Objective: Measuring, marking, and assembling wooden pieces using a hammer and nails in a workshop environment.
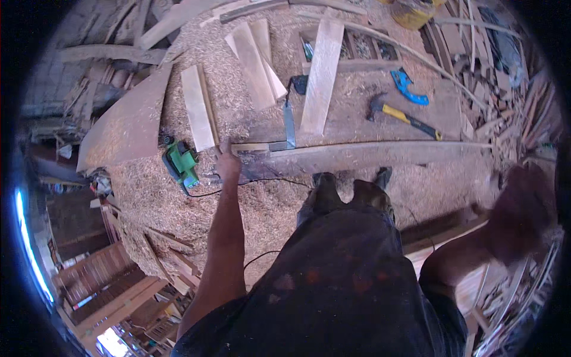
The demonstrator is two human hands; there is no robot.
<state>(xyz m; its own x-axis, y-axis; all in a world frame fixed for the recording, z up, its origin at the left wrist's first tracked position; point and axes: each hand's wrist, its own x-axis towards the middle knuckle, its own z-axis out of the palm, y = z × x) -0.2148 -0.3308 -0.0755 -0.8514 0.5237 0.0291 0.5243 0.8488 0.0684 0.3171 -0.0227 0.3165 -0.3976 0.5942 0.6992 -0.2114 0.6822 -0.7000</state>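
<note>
- Left hand (228,162) is stretched out to the near end of a short wood strip (250,146) lying on the long plank (369,156). Fingers look curled down onto the strip's end, one finger pointing up – touching it for sure, but I can't tell if it's a proper grip or just a press.
- Right hand (523,208) is off to the side, well away from the plank, and it's one big blur. Can't tell if it's open, closed or holding anything.
- The strip sits just beside the metal square (289,128), which stands up from the plank toward the pale boards behind it.
- My take on doing this bit well: keep the strip flat against the plank and snug to the square before shifting anything, and mind the black cord (262,179) trailing along the plank's near edge.
- Green electric planer (181,163) is parked in the shavings just left of the hand, touching nothing but sawdust.
- Past the plank: a hammer (404,116) with a yellow and black handle, and a blue tool (409,88) beyond it.
- Containers – only one I can spot, a yellow bucket (412,12) far behind the plank at the top edge. What's in it isn't visible.
- Boots (351,190) are planted in shavings right up against the plank.
</note>
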